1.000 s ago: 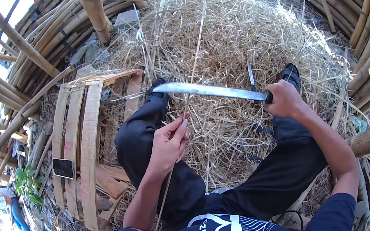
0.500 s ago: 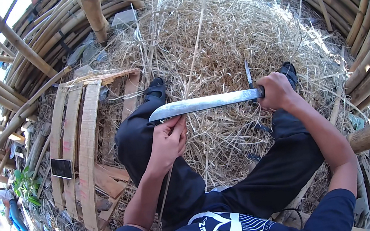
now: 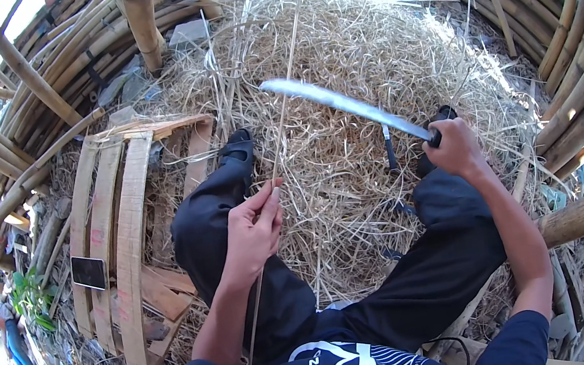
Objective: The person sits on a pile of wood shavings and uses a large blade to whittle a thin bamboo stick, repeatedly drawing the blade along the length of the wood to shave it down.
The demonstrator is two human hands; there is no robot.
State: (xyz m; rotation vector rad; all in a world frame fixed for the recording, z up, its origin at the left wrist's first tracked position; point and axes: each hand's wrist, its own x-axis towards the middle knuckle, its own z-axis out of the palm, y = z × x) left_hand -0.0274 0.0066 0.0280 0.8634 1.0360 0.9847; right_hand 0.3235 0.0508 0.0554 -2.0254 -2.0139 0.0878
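Strip [image 3: 279, 142], thin and pale, pinched partway along its length between the thumb and fingers of the left hand [image 3: 256, 224]. Runs long and narrow from the fingertips away from the wearer, leaning slightly right, above a bed of pale shavings [image 3: 344, 212]; below the hand, slants back beside the left forearm [image 3: 213, 333]. Machete [image 3: 357, 107] in the right hand [image 3: 454, 146], fingers wrapped around the dark handle [image 3: 436, 135], well apart from the left hand. Raised at a slant, tip pointing forward and left, long axis crossing the line of the strip in view; contact between the two impossible to tell. Nearby, black-handled tool [image 3: 389, 149] on the shavings; at left, dark phone [image 3: 89, 273] on a slatted wooden crate [image 3: 134, 249].
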